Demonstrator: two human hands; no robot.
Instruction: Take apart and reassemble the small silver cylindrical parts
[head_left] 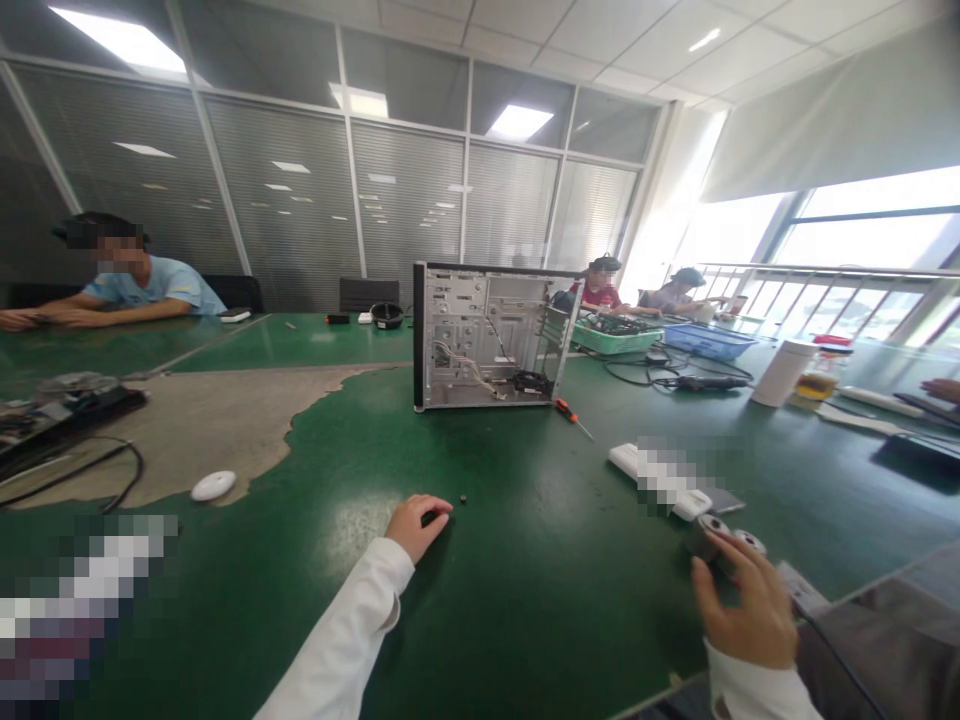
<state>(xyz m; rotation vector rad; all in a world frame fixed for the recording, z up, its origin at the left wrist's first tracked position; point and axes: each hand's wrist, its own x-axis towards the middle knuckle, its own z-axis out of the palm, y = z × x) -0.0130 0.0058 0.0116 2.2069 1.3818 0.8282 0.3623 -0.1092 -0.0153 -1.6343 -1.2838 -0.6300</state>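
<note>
My left hand (418, 525) rests low over the green tabletop, its fingers curled and the thumb close to the fingertips; a dark patch shows between them, and I cannot tell what it is. Just beyond the fingertips lies a tiny dark piece (463, 498). My right hand (750, 605) has its thumb and fingers around a small dark block (701, 543). Beside it are white round pieces (750, 540), partly hidden by the fingers. Ahead stands an upright, open computer case (491, 340) with loose cables inside. An orange-handled screwdriver (568, 412) lies at its lower right corner.
A white power strip (637, 468) lies right of centre. Farther right stand a white bottle (784, 373), a green basket (616, 341) and a blue basket (709, 342). At left are a white oval case (214, 487) and electronic parts (64, 410). Other people sit around the table.
</note>
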